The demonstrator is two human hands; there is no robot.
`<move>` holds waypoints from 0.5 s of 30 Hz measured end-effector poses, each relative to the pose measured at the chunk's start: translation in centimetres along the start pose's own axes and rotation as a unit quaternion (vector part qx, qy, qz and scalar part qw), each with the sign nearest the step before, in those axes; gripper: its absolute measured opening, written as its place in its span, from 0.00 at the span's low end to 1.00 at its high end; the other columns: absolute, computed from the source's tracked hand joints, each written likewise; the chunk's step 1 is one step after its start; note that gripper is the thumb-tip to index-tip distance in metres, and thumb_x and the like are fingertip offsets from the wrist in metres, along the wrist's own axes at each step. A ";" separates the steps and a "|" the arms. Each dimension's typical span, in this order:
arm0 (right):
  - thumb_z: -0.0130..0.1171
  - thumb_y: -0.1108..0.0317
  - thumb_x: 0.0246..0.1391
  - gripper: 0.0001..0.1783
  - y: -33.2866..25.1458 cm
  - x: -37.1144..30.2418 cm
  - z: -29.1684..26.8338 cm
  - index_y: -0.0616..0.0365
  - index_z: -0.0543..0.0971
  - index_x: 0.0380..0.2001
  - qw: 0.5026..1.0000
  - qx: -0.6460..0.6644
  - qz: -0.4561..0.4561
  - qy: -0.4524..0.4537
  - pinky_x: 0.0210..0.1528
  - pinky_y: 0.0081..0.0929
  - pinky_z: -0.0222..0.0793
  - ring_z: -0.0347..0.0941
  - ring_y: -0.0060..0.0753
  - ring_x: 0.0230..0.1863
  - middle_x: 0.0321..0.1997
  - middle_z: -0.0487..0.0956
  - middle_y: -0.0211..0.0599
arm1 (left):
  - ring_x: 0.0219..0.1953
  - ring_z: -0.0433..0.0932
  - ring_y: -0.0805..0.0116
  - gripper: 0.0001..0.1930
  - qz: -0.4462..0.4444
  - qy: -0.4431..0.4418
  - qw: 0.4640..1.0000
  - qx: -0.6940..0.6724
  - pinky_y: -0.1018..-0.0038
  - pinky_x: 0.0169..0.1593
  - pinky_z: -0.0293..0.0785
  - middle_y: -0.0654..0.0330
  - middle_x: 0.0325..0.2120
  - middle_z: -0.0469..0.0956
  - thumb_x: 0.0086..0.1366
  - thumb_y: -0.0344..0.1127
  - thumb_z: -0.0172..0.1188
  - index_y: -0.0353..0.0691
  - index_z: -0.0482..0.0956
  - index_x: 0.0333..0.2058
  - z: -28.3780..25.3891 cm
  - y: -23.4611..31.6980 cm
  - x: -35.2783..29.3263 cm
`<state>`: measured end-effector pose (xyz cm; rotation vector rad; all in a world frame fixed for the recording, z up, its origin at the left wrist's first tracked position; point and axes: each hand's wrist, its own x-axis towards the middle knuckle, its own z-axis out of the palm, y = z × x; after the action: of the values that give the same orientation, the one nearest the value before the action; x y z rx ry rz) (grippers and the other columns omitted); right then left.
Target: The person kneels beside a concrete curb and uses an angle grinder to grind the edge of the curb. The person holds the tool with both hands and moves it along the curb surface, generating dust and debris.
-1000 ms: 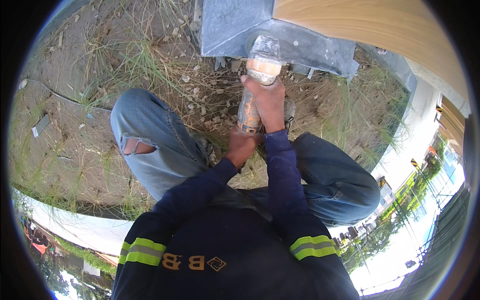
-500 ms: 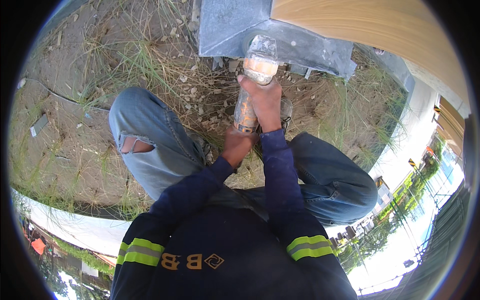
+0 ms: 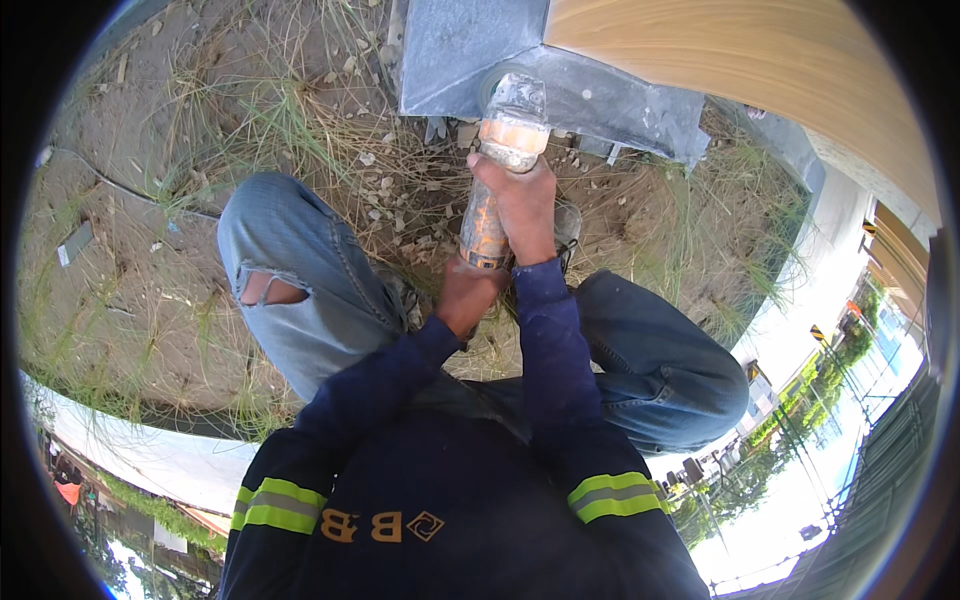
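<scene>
A dust-covered orange angle grinder [image 3: 483,228] points away from me between my knees. Its head and a partly visible round disc [image 3: 492,82] are against the grey slab [image 3: 590,88], close to the inner corner. My right hand [image 3: 527,205] is closed around the body just behind the head, thumb along the left side. Lower down, my left hand [image 3: 470,293] wraps the rear end of the grinder. Most fingers of both hands are hidden from above.
A tan curved panel [image 3: 720,40] rises beyond the slab on the right. Dry soil with grass tufts [image 3: 290,125] and stone chips surrounds my bent legs. A cable [image 3: 125,188] runs across the ground at left, near a small grey piece [image 3: 76,243]. A white curb [image 3: 790,290] borders the ground.
The grinder has shifted slightly left along the slab, toward the inner corner, with both hands still closed on it. My right forearm has moved left with it.
</scene>
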<state>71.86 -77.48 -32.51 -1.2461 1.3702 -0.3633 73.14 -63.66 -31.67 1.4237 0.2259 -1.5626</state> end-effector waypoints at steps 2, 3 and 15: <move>0.75 0.65 0.49 0.22 0.5 -0.7 0.0 0.66 0.82 0.44 1.000 0.021 0.010 0.018 0.42 0.26 0.75 0.80 0.24 0.38 0.40 0.85 0.36 | 0.22 0.75 0.76 0.13 0.000 -0.012 1.000 0.012 0.73 0.25 0.68 0.62 0.25 0.80 0.53 0.28 0.68 0.32 0.82 0.38 -0.3 -0.9 -0.3; 0.75 0.64 0.48 0.22 0.8 -0.7 0.1 0.67 0.82 0.43 0.999 0.031 0.015 0.027 0.42 0.27 0.76 0.80 0.25 0.37 0.39 0.86 0.37 | 0.21 0.75 0.76 0.13 0.000 -0.019 1.000 0.017 0.73 0.25 0.68 0.62 0.25 0.80 0.53 0.28 0.68 0.32 0.81 0.39 -0.4 -1.3 -0.2; 0.75 0.65 0.50 0.21 0.8 -1.1 0.9 0.65 0.83 0.45 0.999 -0.036 -0.004 -0.016 0.43 0.25 0.75 0.79 0.22 0.38 0.39 0.85 0.34 | 0.33 0.80 0.73 0.15 -0.042 0.016 0.999 0.008 0.71 0.36 0.74 0.59 0.33 0.83 0.51 0.23 0.68 0.30 0.81 0.40 -0.8 -1.2 -0.8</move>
<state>72.01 -75.83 -32.81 -1.3117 1.3614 -0.2993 72.63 -62.07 -31.76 1.4688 0.2961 -1.6132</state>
